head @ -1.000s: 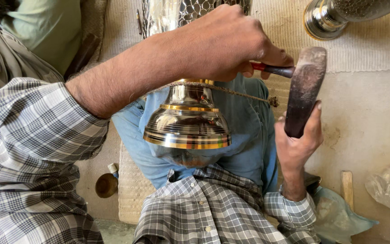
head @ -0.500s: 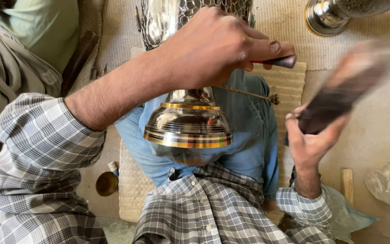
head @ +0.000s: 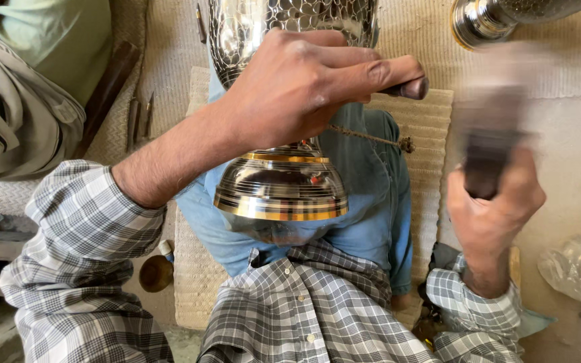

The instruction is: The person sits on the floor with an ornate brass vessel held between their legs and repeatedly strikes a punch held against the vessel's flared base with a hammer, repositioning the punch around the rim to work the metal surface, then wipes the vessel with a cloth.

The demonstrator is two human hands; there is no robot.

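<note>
While the left hand (head: 297, 87) grips a chisel (head: 408, 87) against the upright vase (head: 290, 154) in the lap, the right hand (head: 495, 208), closed on a blurred mallet (head: 492, 128), sits right of it.

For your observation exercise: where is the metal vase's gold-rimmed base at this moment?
In the head view, the gold-rimmed base sits at centre, over the person's lap, just below the left hand and left of the right hand.

A polished, mirror-bright metal vase (head: 284, 181) with gold-toned bands on its base and a hammered, patterned body is gleaming. A woven, rough straw mat (head: 418, 128) is lying beneath. Soft checked cotton sleeves and matt blue denim are showing.
</note>
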